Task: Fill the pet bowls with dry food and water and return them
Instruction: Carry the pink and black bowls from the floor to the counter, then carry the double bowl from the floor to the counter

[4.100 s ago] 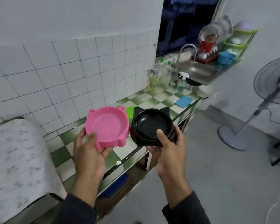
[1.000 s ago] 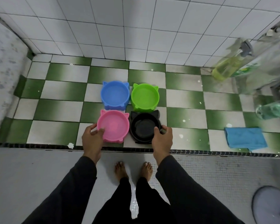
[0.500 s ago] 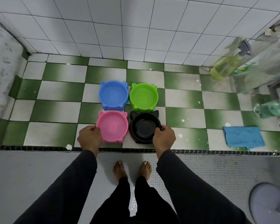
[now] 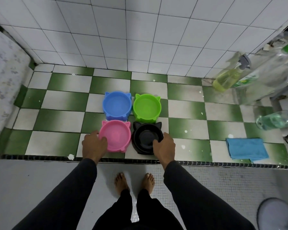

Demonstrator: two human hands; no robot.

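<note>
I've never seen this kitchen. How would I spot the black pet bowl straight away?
Look at the green-and-white checkered counter, where four cat-eared bowls sit in a square. The black bowl is in the row nearest the edge, right of the pink bowl and in front of the green bowl. It is the only dark one, gripped by the right hand.

Green-and-white checkered counter (image 4: 60, 120) against a white tiled wall (image 4: 123, 34). Blue cloth (image 4: 247, 149) folded near the right front edge. Yellow spray bottle (image 4: 228, 78) plus clear bottles (image 4: 273, 121) far right. Patterned cover (image 4: 2, 83) on the left.
</note>
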